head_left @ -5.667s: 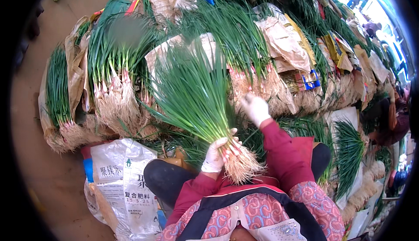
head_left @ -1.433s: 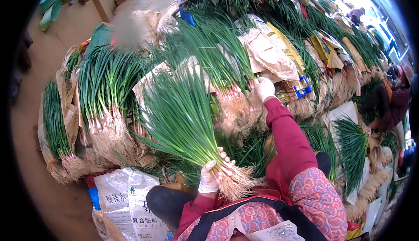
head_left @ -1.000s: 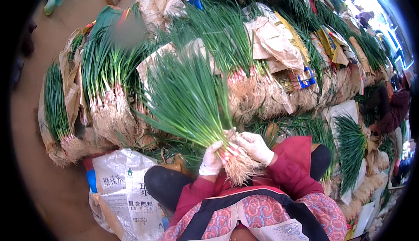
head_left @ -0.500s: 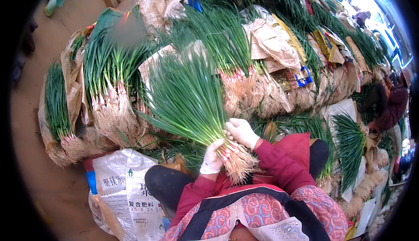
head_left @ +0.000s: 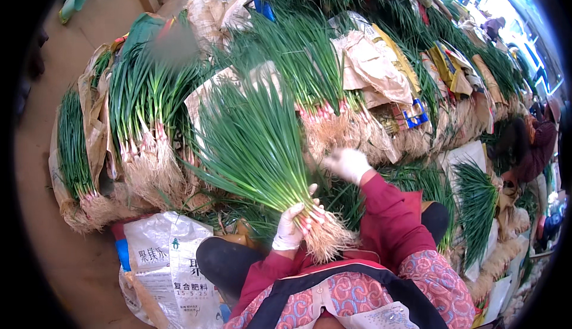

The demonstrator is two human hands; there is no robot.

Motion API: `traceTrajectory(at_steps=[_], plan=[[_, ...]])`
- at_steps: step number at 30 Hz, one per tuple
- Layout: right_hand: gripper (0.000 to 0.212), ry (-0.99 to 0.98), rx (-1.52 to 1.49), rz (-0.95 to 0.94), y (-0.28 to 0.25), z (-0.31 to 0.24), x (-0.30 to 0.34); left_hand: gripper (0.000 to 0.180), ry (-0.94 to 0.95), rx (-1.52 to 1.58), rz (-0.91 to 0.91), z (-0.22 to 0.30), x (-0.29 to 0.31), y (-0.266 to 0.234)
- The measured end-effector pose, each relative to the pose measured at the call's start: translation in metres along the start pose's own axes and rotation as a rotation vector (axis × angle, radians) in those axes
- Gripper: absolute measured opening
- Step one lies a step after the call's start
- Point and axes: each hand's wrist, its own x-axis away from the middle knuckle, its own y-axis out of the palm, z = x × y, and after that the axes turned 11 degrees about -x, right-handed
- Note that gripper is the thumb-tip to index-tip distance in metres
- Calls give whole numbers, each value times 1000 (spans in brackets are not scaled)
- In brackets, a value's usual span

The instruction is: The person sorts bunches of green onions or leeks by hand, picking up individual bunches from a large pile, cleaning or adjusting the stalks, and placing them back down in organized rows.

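Observation:
My left hand [head_left: 289, 229], in a white glove, is closed round a bunch of spring onions [head_left: 256, 150] just above its roots. The long green leaves fan out up and to the left. Pale, reddish-white stem ends and a mop of tan roots hang to the right of that hand. My right hand [head_left: 347, 165], gloved in white too, is apart from the bunch, above and right of its roots. It is closest to the root ends of the piled spring onions [head_left: 325, 123]. Its fingers are smeared by motion.
More spring onions [head_left: 149, 99] lie in a long row in front, with sacking [head_left: 375, 61] among them. A white printed sack [head_left: 170, 263] is at my lower left. At the right, another person [head_left: 533, 144] is beside a bunch of spring onions [head_left: 475, 201]. Loose green leaves lie around my legs.
My right hand has let go of the bunch and moved up and to the right, away from it. My left hand still holds the bunch in nearly the same place.

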Motion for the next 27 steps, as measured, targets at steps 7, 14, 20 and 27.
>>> traceTrajectory(at_steps=[7,14,20,27], plan=[[28,101,-29,595,-53,26,-93,60,46,-41,-55,-5,-12,-2],[20,-130,-758,506,-27,9,-27,51,51,-18,5,-3,-5,-6],[17,-333,-619,257,41,-7,87,52,99,-55,-50,-3,-5,-1],[39,-215,-302,234,23,-30,86,45,-14,-155,25,-3,2,-1]])
